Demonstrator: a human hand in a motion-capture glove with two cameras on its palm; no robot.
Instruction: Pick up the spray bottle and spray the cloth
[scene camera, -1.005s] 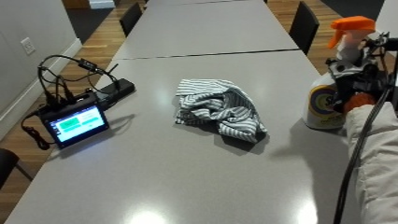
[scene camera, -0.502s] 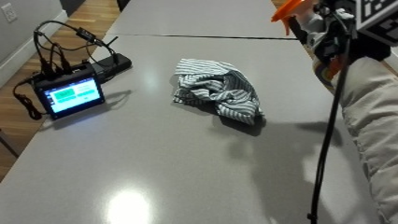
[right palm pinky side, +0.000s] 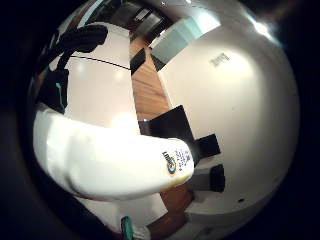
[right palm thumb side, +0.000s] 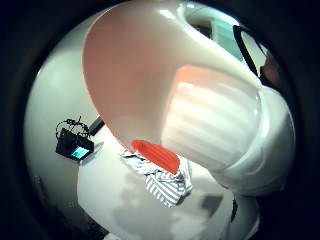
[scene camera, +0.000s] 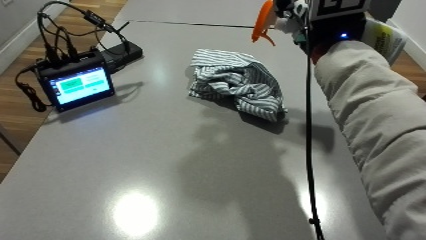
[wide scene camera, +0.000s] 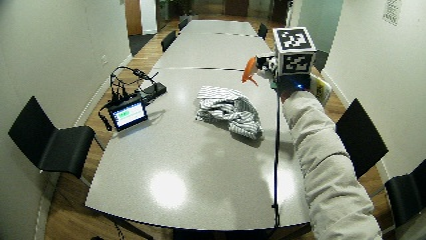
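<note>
Spray bottle (scene camera: 383, 37) held aloft in the gloved right hand (scene camera: 333, 35), fingers wrapped about its neck, orange nozzle (scene camera: 263, 22) projecting past the hand toward the striped cloth (scene camera: 236, 82). Lay crumpled on the grey table (scene camera: 153, 165), below and just beyond the nozzle tip, on the side toward the small screen device (scene camera: 80, 85); bottle's long axis tilted, white body trailing back behind the hand and away from the cloth. Judged to need only a slight downward tip of the nozzle before the trigger squeeze.
</note>
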